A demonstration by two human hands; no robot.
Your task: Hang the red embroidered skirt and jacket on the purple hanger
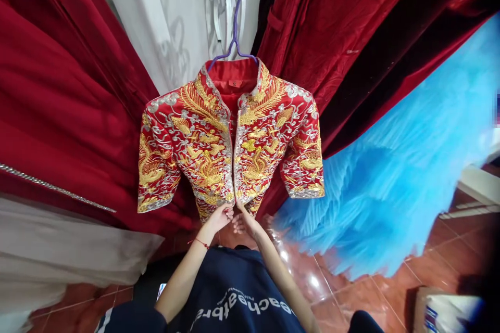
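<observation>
A short-sleeved red jacket (253, 145), covered in gold and silver embroidery, hangs upright in front of me on a purple hanger (236, 21). Its stand collar is spread, and the two front edges meet closely down the middle. At the bottom of the front opening my left hand (220, 216), with a red string bracelet on its wrist, pinches the hem on the left side. My right hand (247, 221) grips the other front edge right beside it, its lower fingers loosely curled below. The fingertips are partly hidden at the hem.
Dark red gowns (58, 88) hang on the left, with whitish fabric (70, 239) below. More red velvet (351, 62) and a fluffy blue tulle skirt (383, 177) hang on the right. A box (445, 312) stands on the tiled floor (390, 302) at lower right.
</observation>
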